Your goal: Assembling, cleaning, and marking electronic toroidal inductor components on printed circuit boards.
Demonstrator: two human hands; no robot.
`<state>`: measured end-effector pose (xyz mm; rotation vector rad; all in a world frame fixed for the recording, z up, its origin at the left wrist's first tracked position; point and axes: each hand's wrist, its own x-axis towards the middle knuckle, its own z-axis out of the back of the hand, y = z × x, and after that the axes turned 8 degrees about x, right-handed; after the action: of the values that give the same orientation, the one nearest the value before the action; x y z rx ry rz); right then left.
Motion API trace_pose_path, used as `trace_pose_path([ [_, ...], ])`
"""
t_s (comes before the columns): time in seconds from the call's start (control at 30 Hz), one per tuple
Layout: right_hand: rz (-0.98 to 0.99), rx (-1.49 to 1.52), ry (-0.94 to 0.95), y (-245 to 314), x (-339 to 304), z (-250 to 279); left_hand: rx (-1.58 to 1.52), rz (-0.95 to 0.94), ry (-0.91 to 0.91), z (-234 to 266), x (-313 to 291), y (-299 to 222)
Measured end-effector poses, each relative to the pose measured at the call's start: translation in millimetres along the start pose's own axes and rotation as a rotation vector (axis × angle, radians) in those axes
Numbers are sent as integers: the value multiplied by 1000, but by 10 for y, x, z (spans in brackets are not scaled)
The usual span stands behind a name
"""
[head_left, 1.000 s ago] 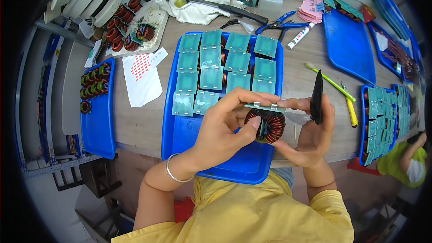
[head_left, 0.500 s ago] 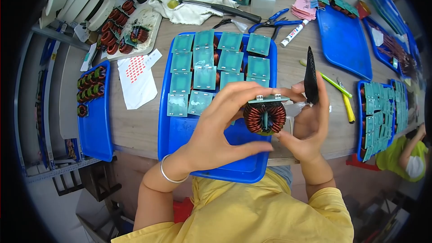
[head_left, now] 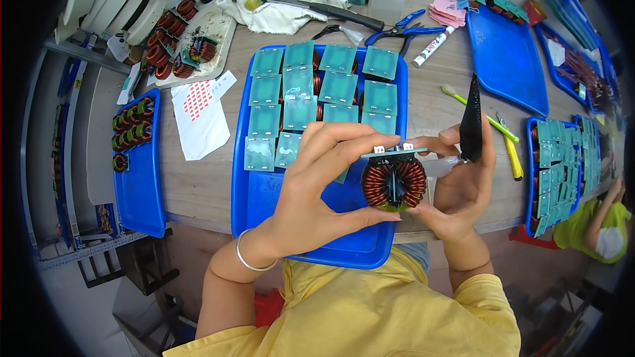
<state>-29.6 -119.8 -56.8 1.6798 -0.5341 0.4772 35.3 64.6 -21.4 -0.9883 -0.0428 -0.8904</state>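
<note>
A copper-wound toroidal coil (head_left: 393,182) on a small green circuit board (head_left: 395,153) is held up over the front right of a blue tray (head_left: 241,188). My left hand (head_left: 311,192) grips it, fingers at the board's top edge and thumb beneath the coil. My right hand (head_left: 456,192) steadies the other side, its thumb at the coil's lower edge. Between the right fingers sits a black, pointed, flat-looking thing (head_left: 471,119) with a translucent whitish tip (head_left: 440,166) directed at the coil. Rows of green boards (head_left: 266,90) lie in the tray, coils partly showing beneath.
At left stands a blue tray of coils (head_left: 137,185) beside a printed white sheet (head_left: 205,132). Behind lie a hammer (head_left: 324,10), blue-handled pliers (head_left: 405,33) and a white marker (head_left: 433,46). Rightward are a green brush (head_left: 496,122), a yellow cutter (head_left: 511,155) and more board trays (head_left: 531,211).
The coil has turned slightly and shifted a little right. My left thumb has closed up against its underside. My right hand and the black thing have moved slightly right.
</note>
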Motion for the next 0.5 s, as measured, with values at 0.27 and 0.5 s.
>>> trace_pose_path([
  [0.27,-77,3,6,22,20,4,-229,73,5,-40,-45,23],
  [0.5,29,-49,27,23,10,9,-268,46,10,-46,-26,41],
])
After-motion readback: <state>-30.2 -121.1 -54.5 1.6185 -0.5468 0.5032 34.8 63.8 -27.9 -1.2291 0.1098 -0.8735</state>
